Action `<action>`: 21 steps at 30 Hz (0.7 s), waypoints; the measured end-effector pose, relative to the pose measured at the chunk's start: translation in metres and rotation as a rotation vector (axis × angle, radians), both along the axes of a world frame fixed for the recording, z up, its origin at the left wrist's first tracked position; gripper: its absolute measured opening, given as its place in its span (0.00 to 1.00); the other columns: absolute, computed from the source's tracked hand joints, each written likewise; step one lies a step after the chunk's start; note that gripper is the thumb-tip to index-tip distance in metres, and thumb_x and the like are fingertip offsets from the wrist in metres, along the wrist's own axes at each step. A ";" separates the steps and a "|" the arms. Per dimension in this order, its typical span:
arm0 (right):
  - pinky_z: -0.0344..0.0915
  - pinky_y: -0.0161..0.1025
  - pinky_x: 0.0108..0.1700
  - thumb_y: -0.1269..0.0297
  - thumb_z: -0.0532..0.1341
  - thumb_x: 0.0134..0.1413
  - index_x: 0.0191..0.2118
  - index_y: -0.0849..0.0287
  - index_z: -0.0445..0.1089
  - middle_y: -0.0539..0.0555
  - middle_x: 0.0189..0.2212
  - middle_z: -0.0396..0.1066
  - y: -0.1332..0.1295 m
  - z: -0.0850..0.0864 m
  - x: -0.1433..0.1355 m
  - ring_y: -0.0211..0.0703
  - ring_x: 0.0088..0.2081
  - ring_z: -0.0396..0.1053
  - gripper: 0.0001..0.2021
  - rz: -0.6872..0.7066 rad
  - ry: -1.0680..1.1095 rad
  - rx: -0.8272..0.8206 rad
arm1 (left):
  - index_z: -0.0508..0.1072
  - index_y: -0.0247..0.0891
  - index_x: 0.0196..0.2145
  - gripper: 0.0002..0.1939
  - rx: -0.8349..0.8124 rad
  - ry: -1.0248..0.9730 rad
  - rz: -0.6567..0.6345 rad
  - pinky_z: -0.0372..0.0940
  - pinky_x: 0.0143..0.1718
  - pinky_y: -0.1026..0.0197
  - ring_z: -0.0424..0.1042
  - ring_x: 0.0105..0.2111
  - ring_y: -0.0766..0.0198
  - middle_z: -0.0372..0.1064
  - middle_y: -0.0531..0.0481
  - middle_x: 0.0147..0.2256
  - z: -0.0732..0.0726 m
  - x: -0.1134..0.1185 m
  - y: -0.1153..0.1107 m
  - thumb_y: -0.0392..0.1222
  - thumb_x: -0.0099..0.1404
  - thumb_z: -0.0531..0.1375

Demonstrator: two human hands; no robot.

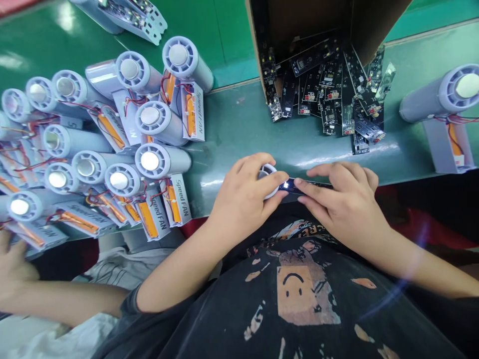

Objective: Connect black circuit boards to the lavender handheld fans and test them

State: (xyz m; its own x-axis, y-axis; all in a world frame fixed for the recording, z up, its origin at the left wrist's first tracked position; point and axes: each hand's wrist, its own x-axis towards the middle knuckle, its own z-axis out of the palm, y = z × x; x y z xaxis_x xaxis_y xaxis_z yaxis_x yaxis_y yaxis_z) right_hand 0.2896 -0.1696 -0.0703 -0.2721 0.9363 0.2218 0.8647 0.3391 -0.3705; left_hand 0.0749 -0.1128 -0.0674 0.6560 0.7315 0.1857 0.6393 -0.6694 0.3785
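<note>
Black circuit board point(292, 186), with a white light glowing on it, lies between the two hands at the centre of the frame, near the edge of the green bench point(232, 149). The left hand point(247, 192) has its fingers clamped around a grey fan unit point(266, 172), apparently to steady it; whether board and unit are joined is hidden. The right hand point(344, 199) pinches the board between forefinger and thumb, probably so the light stays uncovered. Loose boards point(329, 92) spill from a cardboard box point(377, 22) at upper centre, seemingly for easy reach. Finished-looking units point(175, 159) crowd the left, perhaps grouped to save room. Another person's hand point(17, 267) shows at lower left.
</note>
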 end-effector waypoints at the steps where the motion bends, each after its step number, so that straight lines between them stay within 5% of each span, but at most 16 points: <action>1: 0.60 0.52 0.47 0.60 0.63 0.61 0.52 0.51 0.74 0.58 0.49 0.73 0.000 -0.001 0.006 0.55 0.50 0.68 0.14 -0.010 0.017 -0.026 | 0.76 0.40 0.44 0.09 -0.007 0.003 -0.004 0.68 0.49 0.48 0.69 0.47 0.53 0.67 0.42 0.49 0.001 0.000 0.000 0.40 0.67 0.61; 4: 0.60 0.51 0.49 0.59 0.64 0.59 0.56 0.54 0.70 0.59 0.50 0.72 -0.003 -0.002 0.026 0.55 0.51 0.69 0.20 -0.047 0.079 -0.110 | 0.76 0.39 0.44 0.09 -0.018 0.011 -0.010 0.68 0.49 0.47 0.69 0.48 0.51 0.67 0.42 0.48 0.003 0.000 0.001 0.40 0.67 0.61; 7: 0.59 0.49 0.47 0.60 0.64 0.59 0.46 0.53 0.76 0.55 0.43 0.74 -0.008 -0.003 0.037 0.50 0.45 0.71 0.11 -0.052 0.101 -0.143 | 0.77 0.38 0.44 0.08 -0.019 0.019 0.001 0.68 0.49 0.47 0.70 0.47 0.52 0.67 0.42 0.47 0.005 0.001 0.001 0.40 0.67 0.60; 16: 0.53 0.47 0.46 0.63 0.63 0.62 0.43 0.53 0.78 0.52 0.38 0.75 -0.016 0.001 0.027 0.47 0.41 0.67 0.07 -0.109 0.027 -0.129 | 0.76 0.42 0.45 0.10 -0.017 0.028 0.061 0.69 0.49 0.45 0.70 0.47 0.51 0.66 0.44 0.48 0.003 0.006 -0.004 0.44 0.67 0.61; 21: 0.54 0.48 0.48 0.50 0.65 0.57 0.56 0.57 0.70 0.59 0.50 0.72 -0.007 0.003 0.014 0.52 0.47 0.67 0.25 0.002 -0.086 -0.142 | 0.74 0.42 0.45 0.09 0.020 -0.001 0.031 0.69 0.49 0.43 0.71 0.46 0.50 0.66 0.43 0.48 -0.001 0.007 -0.005 0.43 0.68 0.61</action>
State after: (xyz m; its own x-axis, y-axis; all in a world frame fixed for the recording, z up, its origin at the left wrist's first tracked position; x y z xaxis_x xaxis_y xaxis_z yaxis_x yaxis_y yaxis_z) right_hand 0.3038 -0.1769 -0.0670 -0.2861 0.9561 0.0630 0.8948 0.2901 -0.3394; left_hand 0.0814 -0.1176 -0.0684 0.6328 0.7478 0.2009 0.6596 -0.6565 0.3659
